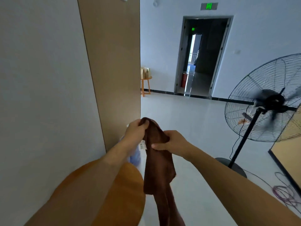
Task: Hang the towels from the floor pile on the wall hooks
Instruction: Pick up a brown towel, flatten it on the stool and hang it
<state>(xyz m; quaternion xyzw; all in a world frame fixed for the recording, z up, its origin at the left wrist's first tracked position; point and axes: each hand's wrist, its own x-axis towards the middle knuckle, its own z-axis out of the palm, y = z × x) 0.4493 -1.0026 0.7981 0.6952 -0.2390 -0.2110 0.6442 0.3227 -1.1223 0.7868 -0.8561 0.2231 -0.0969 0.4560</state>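
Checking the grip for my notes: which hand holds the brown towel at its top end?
The left hand, pinching the brown towel at its bunched top end. The right hand grips lower, around the middle.

On my right I see a big standing fan [267,101] with a wire cage, its blades blurred, on a black pole and round base. A purple cable [285,193] lies coiled on the floor [187,121] just beside that base. Straight ahead an open doorway [202,56] leads into a dark corridor, with a green exit sign [209,6] above it. A red extinguisher [184,79] stands at the door's left foot. Left of the door, a small wooden stool [146,84] carries paper bags [145,72]. A tan wall panel [114,62] fills my left side.
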